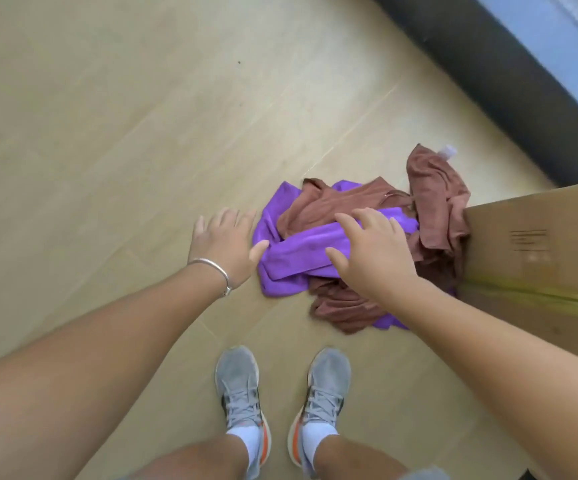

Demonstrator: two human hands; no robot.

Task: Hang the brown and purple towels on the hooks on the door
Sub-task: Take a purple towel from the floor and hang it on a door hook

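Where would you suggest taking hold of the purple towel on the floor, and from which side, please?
Pinch the thick purple fold lying across the top of the pile, coming straight down from above. The purple towel is tangled with the brown towel, but that raised fold is uncovered. The right hand hovers open over it, the left hand beside its free edge.

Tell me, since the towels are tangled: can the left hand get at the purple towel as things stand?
Probably yes. The left hand is open beside the purple towel, whose near edge lies bare on the floor; the brown towel covers only its far part.
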